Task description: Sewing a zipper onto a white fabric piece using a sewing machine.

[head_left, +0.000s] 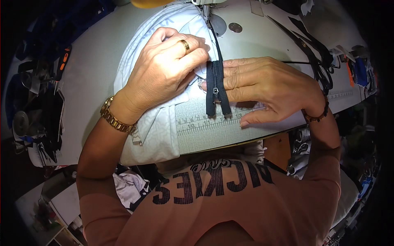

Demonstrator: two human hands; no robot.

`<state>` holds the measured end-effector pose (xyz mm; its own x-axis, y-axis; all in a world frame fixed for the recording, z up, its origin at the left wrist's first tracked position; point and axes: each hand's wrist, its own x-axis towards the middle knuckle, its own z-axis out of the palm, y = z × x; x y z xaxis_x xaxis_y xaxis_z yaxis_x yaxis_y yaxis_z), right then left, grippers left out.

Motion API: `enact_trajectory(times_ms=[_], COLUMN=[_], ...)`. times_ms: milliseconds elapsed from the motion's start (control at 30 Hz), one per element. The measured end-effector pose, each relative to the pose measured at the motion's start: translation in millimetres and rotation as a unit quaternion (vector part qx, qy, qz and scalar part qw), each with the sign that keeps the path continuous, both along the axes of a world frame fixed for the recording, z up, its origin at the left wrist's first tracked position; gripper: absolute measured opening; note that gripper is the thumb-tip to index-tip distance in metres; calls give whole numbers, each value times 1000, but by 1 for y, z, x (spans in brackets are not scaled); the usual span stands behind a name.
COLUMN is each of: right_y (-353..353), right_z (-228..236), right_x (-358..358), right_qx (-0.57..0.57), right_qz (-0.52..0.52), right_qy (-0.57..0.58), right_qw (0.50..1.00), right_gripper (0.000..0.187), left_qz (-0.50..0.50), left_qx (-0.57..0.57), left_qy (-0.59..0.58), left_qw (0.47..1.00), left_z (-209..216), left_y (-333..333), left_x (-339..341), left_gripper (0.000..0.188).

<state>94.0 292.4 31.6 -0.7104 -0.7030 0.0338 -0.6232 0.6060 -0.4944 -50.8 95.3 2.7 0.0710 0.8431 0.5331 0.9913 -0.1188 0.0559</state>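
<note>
A black zipper (215,78) runs down from the sewing machine's presser foot (207,20), its metal slider near the lower end and its two tape ends hanging apart. Left of it, white fabric (154,129) is bunched and folded over the table edge. My left hand (172,61), with a gold ring, lies on this fabric, fingers curled and pinching it beside the zipper; the fingertips are partly hidden. My right hand (262,84) lies low on the other side, fingers stretched flat and reaching beneath the zipper tape, thumb apart on the table.
Large black scissors (301,43) lie at the right, beside black strips. A coin-like metal disc (235,27) rests near the needle plate (217,25). Ruler markings (193,123) run along the table's front. An orange-and-black cutter (63,63) lies at the left among dark clutter.
</note>
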Motion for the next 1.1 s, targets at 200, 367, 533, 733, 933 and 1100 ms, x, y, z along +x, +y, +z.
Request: enact_trajectory(times_ms=[200,367,533,733,933,1100], right_y=[0,2,2,4,11,14], right_z=[-6,-10,-9,-6,9,-3], right_x=[2,1,1,1,-3,-13], right_qx=[-47,-71,-75,-73,-144,-30], right_qz=[16,19,17,18,60,-148], right_qy=[34,32,19,24,-67,211], right_qw=[998,997,997,997,985,966], right_gripper=[50,51,51,50,43,27], left_qz=[23,1,42,46,23,7], left_qx=[-20,-14,-53,-21,-25,-26], left_qy=[-216,-391,-378,-38,29,-2], left_qw=[976,920,923,998,999,1000], left_z=[-5,-15,-10,1,5,4], left_y=[3,3,1,-1,-4,-4], left_x=[-12,-23,-23,3,12,9], left_gripper=[16,19,18,23,21,21])
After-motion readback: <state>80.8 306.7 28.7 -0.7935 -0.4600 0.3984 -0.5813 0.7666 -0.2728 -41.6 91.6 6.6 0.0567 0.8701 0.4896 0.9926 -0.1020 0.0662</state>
